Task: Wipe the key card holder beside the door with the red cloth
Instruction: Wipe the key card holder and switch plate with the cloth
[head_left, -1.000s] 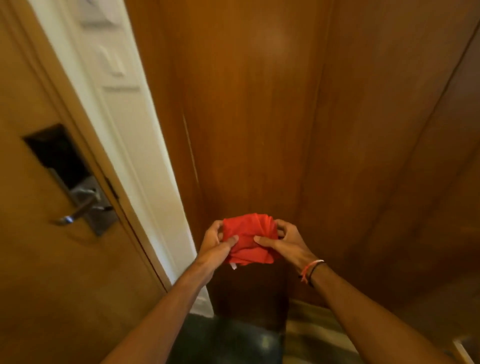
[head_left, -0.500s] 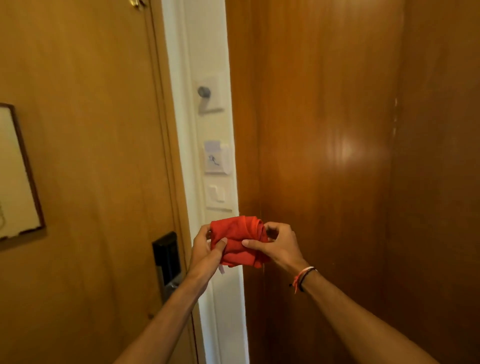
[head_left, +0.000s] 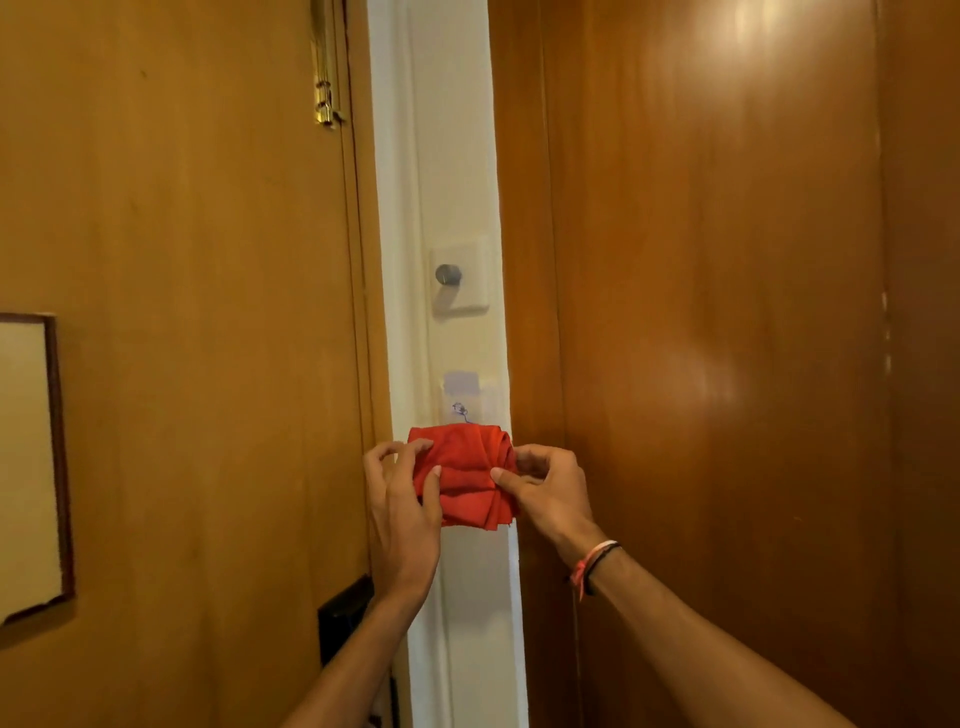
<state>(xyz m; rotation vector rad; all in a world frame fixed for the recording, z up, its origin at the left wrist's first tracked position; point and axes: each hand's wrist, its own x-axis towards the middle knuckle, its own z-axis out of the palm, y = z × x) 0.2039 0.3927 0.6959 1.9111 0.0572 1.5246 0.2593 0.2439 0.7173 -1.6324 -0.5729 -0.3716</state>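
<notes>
- Red cloth (head_left: 470, 475), bunched into a folded wad, centre of frame, pinched between both hands.
- left hand (head_left: 402, 512) grips the cloth's left side: thumb on the front, fingers curled over the top left edge.
- right hand (head_left: 550, 493) grips the cloth's right side: thumb pressed on the front folds, other fingers wrapped behind.
- Both hands closed on the cloth; neither one touches the wall.
- key card holder (head_left: 467, 397) sits on the white wall strip (head_left: 447, 156), just above the cloth's top edge; pale plate with a small blue mark. Its lower part is hidden by the cloth; cannot tell if cloth touches it.
- Round grey knob (head_left: 448, 274) on a white square plate, higher up the same strip, centre of frame, well apart from the cloth.
- Wooden door (head_left: 182, 260) fills the left of frame; brass latch (head_left: 326, 104) at upper centre-left on its edge.
- Dark lock plate (head_left: 343, 613) at lower centre, partly behind the left forearm.
- Framed notice (head_left: 31, 462) on the door at the left edge, cut off by the frame.
- Glossy wood panel (head_left: 727, 312) fills the right of frame, with light glare at top.
- Thread bracelets (head_left: 592, 564), pink and dark, on the right wrist, lower right of centre.
</notes>
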